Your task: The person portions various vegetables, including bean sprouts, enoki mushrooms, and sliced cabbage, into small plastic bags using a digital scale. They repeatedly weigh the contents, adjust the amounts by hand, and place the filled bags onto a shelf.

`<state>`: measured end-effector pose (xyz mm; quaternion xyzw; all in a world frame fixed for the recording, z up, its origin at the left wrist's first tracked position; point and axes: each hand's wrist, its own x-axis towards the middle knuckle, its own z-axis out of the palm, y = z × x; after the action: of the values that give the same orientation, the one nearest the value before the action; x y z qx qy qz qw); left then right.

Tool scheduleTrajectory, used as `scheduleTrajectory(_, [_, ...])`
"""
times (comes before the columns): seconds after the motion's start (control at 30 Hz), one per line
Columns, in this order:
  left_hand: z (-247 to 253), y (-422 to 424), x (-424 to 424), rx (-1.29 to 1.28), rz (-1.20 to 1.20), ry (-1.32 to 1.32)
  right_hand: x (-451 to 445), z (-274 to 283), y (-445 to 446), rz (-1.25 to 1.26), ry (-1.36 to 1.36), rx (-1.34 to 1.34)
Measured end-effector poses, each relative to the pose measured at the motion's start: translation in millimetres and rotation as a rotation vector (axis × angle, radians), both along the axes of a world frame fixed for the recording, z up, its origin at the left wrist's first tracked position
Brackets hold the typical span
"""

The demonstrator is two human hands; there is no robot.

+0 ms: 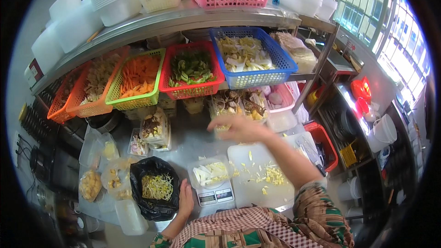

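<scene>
My left hand (186, 198) rests beside the right edge of a black plastic bag (136, 182) that stands open with bean sprouts (156, 186) inside. My right hand (237, 130), blurred, is over the steel counter, close in front of containers of mixed mushrooms (225, 101); whether its fingers hold anything cannot be told. Between my arms a clear plastic container (209, 172) with pale sliced vegetable sits on a digital kitchen scale (216, 197). On the white cutting board (241, 189) to its right lie chopped yellowish pieces (274, 175).
A steel shelf (220, 19) crosses above, with blue (253, 75), red (193, 91), green (132, 102) and orange baskets (93, 108) of vegetables below it. Stacked filled containers (155, 129) stand at the counter's back. A cleaver (311, 153) lies at the board's right, near a red basket (332, 158).
</scene>
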<state>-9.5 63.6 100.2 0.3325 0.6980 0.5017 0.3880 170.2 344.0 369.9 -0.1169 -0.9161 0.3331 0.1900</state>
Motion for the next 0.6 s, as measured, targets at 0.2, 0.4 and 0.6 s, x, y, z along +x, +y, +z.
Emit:
scheduleTrajectory(0.2, [-87.4,-32.2,-1.4,0.078,0.098,-0.024,-2.3,136.1,162.9,-0.451,-0.177,0.291])
scheduleTrajectory(0.4, [-132.5,-30.6,-4.1,0.051,0.220,-0.212,5.4,106.1,351.9,-0.605,-0.277,0.758])
scheduleTrajectory(0.6, [-123.3,-45.5,6.1,0.041,0.210,0.066,-42.4,72.2,313.0,-0.565,-0.292,0.889])
